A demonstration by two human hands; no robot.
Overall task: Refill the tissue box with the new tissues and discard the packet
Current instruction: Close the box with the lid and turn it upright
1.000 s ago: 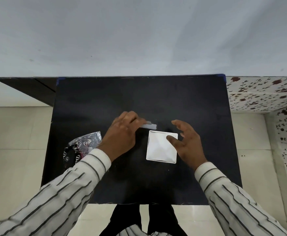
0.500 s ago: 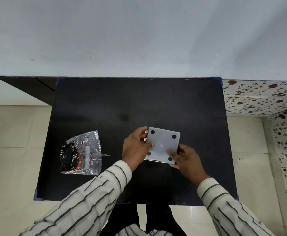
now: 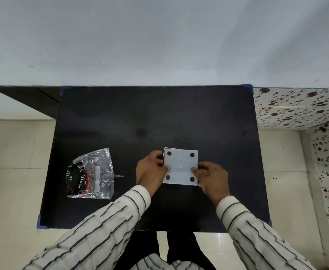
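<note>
The tissue box (image 3: 180,166) is a square white box, seen from its underside with a black round pad in each corner. It sits over the middle of the black table (image 3: 156,117). My left hand (image 3: 150,170) grips its left edge, thumb on the white face. My right hand (image 3: 213,178) grips its lower right edge, thumb on the face too. The tissues are hidden. The crumpled clear plastic packet (image 3: 90,175) with black and red print lies flat on the table's left side, apart from both hands.
The table stands against a pale wall. Blue tape marks its corners (image 3: 248,87). Cream floor tiles lie to the left and right, and a flower-patterned surface (image 3: 296,106) is at the right. My legs are under the table's near edge.
A second ago the box was open with white tissues showing and my left hand held the base panel. Now the panel covers the box and both hands hold it squarer, thumbs pressed on.
</note>
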